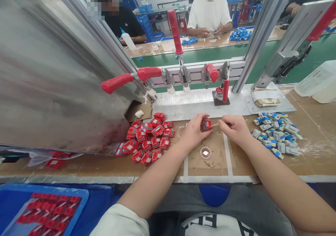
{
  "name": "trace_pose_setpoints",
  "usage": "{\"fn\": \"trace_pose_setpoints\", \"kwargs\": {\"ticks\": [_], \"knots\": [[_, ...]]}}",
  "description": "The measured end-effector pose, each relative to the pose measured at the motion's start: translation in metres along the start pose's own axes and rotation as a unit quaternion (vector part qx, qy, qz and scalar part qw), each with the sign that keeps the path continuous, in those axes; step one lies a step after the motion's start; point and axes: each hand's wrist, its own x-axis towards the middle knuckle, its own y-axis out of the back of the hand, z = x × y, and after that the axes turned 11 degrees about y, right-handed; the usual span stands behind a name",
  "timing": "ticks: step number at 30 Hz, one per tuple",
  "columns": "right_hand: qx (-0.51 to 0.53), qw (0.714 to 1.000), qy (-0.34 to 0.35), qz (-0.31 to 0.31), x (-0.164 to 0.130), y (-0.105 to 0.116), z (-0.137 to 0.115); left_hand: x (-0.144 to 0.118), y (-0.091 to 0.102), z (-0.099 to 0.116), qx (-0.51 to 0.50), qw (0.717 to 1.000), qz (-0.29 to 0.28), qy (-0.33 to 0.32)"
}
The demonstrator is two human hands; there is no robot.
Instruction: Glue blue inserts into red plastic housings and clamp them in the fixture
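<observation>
My left hand [193, 130] pinches a small red plastic part [207, 124] above the cardboard work mat [207, 159]. My right hand [235, 128] holds a thin stick [215, 124] whose tip touches the red part. A pile of several similar red parts [148, 139] lies just left of my left hand. A heap of blue and grey parts [277, 134] lies right of my right hand. A small round dish [205, 152] sits on the mat below the hands.
A row of red-handled toggle clamps [181, 75] stands on a metal rail behind the hands. A large steel chute [52, 75] fills the left. A blue tray of red parts [49, 209] sits at bottom left. Two other people work at the far bench.
</observation>
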Motion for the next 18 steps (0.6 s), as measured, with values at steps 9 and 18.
{"fn": "trace_pose_setpoints", "kwargs": {"ticks": [9,18], "knots": [[0.127,0.948,0.151,-0.248,-0.006,-0.003,-0.011,0.002,0.0,-0.003,-0.081,0.996,-0.012,0.021],[0.102,0.932,0.164,-0.306,-0.009,-0.009,-0.013,0.001,-0.001,0.0,-0.141,0.99,0.007,-0.006]]}}
